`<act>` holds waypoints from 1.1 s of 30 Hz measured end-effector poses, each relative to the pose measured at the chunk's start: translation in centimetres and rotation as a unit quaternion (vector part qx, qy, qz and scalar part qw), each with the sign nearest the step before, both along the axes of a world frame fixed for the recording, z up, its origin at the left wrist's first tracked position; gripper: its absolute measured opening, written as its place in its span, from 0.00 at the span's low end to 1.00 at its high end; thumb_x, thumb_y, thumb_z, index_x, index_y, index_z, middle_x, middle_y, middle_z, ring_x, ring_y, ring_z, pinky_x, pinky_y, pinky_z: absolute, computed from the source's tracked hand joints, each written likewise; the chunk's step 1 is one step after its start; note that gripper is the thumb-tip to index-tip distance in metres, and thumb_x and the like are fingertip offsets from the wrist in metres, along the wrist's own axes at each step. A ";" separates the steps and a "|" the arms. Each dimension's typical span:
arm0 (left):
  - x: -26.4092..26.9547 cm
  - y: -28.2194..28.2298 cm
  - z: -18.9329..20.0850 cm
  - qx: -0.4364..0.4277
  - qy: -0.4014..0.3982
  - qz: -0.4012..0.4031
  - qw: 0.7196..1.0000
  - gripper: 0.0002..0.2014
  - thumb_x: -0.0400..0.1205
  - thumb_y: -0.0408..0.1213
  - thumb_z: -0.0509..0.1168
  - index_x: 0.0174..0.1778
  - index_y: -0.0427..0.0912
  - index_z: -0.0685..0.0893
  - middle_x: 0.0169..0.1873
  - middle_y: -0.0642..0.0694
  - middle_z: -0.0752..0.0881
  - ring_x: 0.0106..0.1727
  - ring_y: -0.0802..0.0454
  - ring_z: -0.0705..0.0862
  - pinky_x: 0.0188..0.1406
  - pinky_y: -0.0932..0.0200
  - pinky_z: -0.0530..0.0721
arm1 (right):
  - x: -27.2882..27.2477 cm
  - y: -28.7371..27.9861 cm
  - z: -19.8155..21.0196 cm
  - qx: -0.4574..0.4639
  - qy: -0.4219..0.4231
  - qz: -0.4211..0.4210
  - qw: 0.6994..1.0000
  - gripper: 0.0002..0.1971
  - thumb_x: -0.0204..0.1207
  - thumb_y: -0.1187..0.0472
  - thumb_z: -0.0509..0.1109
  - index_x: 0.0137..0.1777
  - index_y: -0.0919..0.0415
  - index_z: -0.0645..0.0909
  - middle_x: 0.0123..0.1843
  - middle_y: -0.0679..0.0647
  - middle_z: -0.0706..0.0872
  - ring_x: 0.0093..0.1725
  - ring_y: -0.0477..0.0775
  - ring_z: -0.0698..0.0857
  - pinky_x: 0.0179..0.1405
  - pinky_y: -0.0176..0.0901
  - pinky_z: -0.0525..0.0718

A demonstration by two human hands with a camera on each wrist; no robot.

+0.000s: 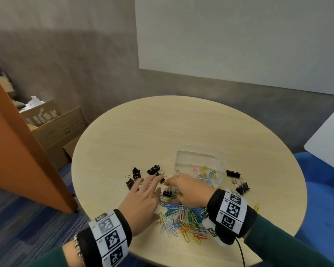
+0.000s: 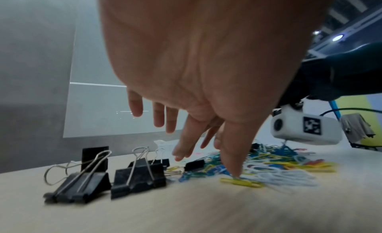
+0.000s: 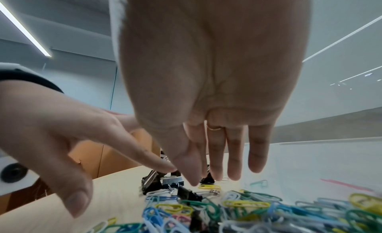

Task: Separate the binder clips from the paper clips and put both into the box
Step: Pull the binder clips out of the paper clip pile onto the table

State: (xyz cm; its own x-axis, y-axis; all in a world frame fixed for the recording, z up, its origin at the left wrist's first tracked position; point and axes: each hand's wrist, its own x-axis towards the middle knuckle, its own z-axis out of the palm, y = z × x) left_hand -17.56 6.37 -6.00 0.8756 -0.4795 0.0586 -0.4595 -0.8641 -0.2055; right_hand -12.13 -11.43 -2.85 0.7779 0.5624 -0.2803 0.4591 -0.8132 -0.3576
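Observation:
Several coloured paper clips point(image 1: 181, 214) point(image 3: 248, 208) lie in a loose pile on the round table near me. Black binder clips lie left of the pile point(image 1: 135, 175) point(image 2: 82, 185), and two more point(image 1: 237, 180) lie right of the clear plastic box point(image 1: 197, 153), which holds a few paper clips. One small binder clip point(image 1: 167, 193) sits at the pile's far edge. My left hand point(image 1: 154, 201) point(image 2: 206, 148) hovers flat with its fingers spread, and its thumb tip touches a yellow paper clip point(image 2: 241, 182). My right hand point(image 1: 174, 185) point(image 3: 204, 171) reaches left over the pile, fingers straight, tips just above a yellow clip point(image 3: 208, 186).
The table point(image 1: 162, 128) is pale wood, and its far half is bare. Cardboard boxes point(image 1: 56, 128) and an orange panel point(image 1: 17, 151) stand on the floor to the left. A blue seat point(image 1: 320, 189) is at the right. A lone yellow clip point(image 1: 256, 206) lies by my right wrist.

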 end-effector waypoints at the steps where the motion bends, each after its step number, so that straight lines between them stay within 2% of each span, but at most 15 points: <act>1: -0.4 0.0 -0.4 -0.009 -0.009 -0.001 1.000 0.34 0.53 0.66 0.77 0.45 0.41 0.90 0.65 0.39 0.81 0.65 0.41 0.74 0.61 0.40 0.78 | 0.0 -0.1 0.0 0.000 0.001 0.000 1.000 0.28 0.77 0.71 0.63 0.78 0.59 0.69 0.76 0.60 0.75 0.74 0.60 0.74 0.73 0.54 0.75; 4: -1.2 0.1 -1.0 -0.016 -0.012 0.008 1.000 0.32 0.56 0.65 0.74 0.42 0.40 0.90 0.63 0.40 0.78 0.63 0.42 0.72 0.58 0.45 0.66 | 0.0 0.1 -0.1 -0.014 -0.001 0.004 1.000 0.29 0.77 0.67 0.68 0.78 0.58 0.68 0.75 0.60 0.76 0.74 0.61 0.74 0.71 0.54 0.76; 8: -1.5 0.2 -1.3 -0.010 0.024 0.016 1.000 0.30 0.61 0.65 0.69 0.44 0.41 0.89 0.60 0.41 0.82 0.61 0.44 0.73 0.56 0.48 0.66 | 0.3 0.7 -0.2 -0.031 0.006 0.007 0.999 0.29 0.75 0.71 0.61 0.78 0.57 0.68 0.74 0.62 0.76 0.71 0.63 0.77 0.68 0.58 0.79; 11: -1.8 0.4 -1.5 -0.020 0.013 0.012 1.000 0.30 0.67 0.64 0.58 0.47 0.42 0.89 0.57 0.44 0.83 0.59 0.45 0.75 0.53 0.48 0.67 | 0.3 0.6 -0.2 -0.046 -0.004 0.021 0.999 0.30 0.74 0.71 0.59 0.78 0.56 0.68 0.73 0.61 0.77 0.71 0.64 0.77 0.68 0.59 0.78; 14: -2.9 0.2 -1.2 -0.028 0.042 -0.008 0.999 0.32 0.67 0.64 0.53 0.49 0.44 0.88 0.52 0.48 0.83 0.52 0.49 0.79 0.50 0.49 0.74 | 0.0 0.5 -0.1 -0.057 -0.015 0.051 0.997 0.31 0.75 0.71 0.61 0.79 0.53 0.68 0.76 0.58 0.75 0.74 0.61 0.74 0.72 0.57 0.75; 16: -3.5 0.1 -1.1 -0.035 0.090 -0.038 0.995 0.30 0.65 0.66 0.54 0.49 0.49 0.86 0.49 0.53 0.83 0.48 0.54 0.79 0.43 0.56 0.83 | -0.2 0.3 -0.1 -0.057 -0.019 0.065 0.996 0.29 0.77 0.70 0.62 0.78 0.52 0.69 0.77 0.57 0.74 0.75 0.60 0.73 0.73 0.56 0.74; 18: -4.1 -0.2 -1.0 -0.043 0.120 -0.061 0.990 0.28 0.63 0.67 0.56 0.49 0.53 0.85 0.48 0.58 0.83 0.47 0.58 0.77 0.41 0.63 0.83 | -0.3 0.1 0.0 -0.046 -0.017 0.070 0.996 0.28 0.77 0.70 0.62 0.77 0.51 0.71 0.77 0.56 0.74 0.76 0.58 0.72 0.73 0.55 0.74; 20: -4.5 -0.7 -0.2 -0.065 0.122 -0.077 0.987 0.29 0.66 0.67 0.57 0.56 0.53 0.84 0.54 0.57 0.82 0.52 0.59 0.77 0.47 0.66 0.82 | -0.2 -0.2 0.1 -0.031 -0.010 0.071 0.997 0.27 0.77 0.71 0.62 0.75 0.51 0.73 0.75 0.55 0.76 0.74 0.57 0.74 0.71 0.53 0.75; 21: -4.6 -0.9 0.3 -0.068 0.145 -0.088 0.983 0.31 0.72 0.65 0.58 0.65 0.51 0.80 0.62 0.55 0.79 0.60 0.57 0.75 0.55 0.64 0.80 | -0.2 -0.3 0.2 -0.023 -0.008 0.070 0.997 0.27 0.76 0.73 0.61 0.74 0.52 0.74 0.74 0.54 0.77 0.73 0.56 0.75 0.70 0.51 0.76; 22: -4.4 -1.0 0.7 -0.075 0.185 -0.086 0.976 0.32 0.77 0.61 0.58 0.74 0.48 0.71 0.71 0.52 0.72 0.69 0.55 0.70 0.65 0.60 0.74 | -0.1 -0.5 0.3 -0.018 -0.006 0.068 0.998 0.28 0.75 0.74 0.61 0.73 0.52 0.75 0.73 0.54 0.78 0.72 0.56 0.76 0.70 0.49 0.76; 24: -4.0 -1.0 1.4 -0.092 0.212 -0.082 0.969 0.33 0.81 0.56 0.58 0.80 0.45 0.62 0.78 0.51 0.62 0.77 0.53 0.60 0.74 0.54 0.65 | -0.1 -0.9 0.4 -0.006 -0.001 0.067 0.998 0.28 0.74 0.76 0.58 0.71 0.53 0.77 0.72 0.53 0.80 0.71 0.54 0.76 0.68 0.44 0.75; 26: -3.4 -0.6 1.3 -0.099 0.155 -0.063 0.981 0.29 0.82 0.56 0.55 0.77 0.46 0.67 0.77 0.52 0.66 0.75 0.54 0.65 0.72 0.55 0.69 | -0.1 -1.3 0.4 0.013 0.011 0.065 0.998 0.28 0.74 0.76 0.58 0.70 0.54 0.78 0.70 0.52 0.81 0.70 0.52 0.77 0.69 0.45 0.76; 29: -2.3 0.0 1.0 -0.055 0.122 -0.012 0.991 0.28 0.72 0.62 0.52 0.59 0.51 0.84 0.57 0.56 0.86 0.55 0.58 0.83 0.49 0.62 0.85 | 0.0 -1.8 -0.1 0.038 -0.007 0.051 0.998 0.22 0.76 0.71 0.62 0.68 0.52 0.78 0.68 0.51 0.82 0.69 0.50 0.78 0.70 0.46 0.76; 30: -1.8 0.1 0.6 -0.055 0.100 -0.012 0.993 0.28 0.70 0.62 0.51 0.54 0.51 0.86 0.53 0.57 0.87 0.52 0.58 0.83 0.44 0.63 0.86 | 0.0 -1.8 -0.2 0.041 -0.020 0.046 0.998 0.19 0.77 0.67 0.64 0.66 0.52 0.79 0.67 0.51 0.82 0.68 0.50 0.78 0.68 0.45 0.76; 33: -0.8 -0.2 0.3 -0.048 0.061 -0.029 0.997 0.29 0.68 0.59 0.51 0.54 0.49 0.86 0.54 0.55 0.87 0.53 0.55 0.80 0.44 0.59 0.86 | 0.1 -1.7 -0.5 0.028 -0.051 0.044 0.997 0.11 0.76 0.58 0.71 0.58 0.53 0.82 0.60 0.51 0.81 0.60 0.51 0.78 0.57 0.43 0.76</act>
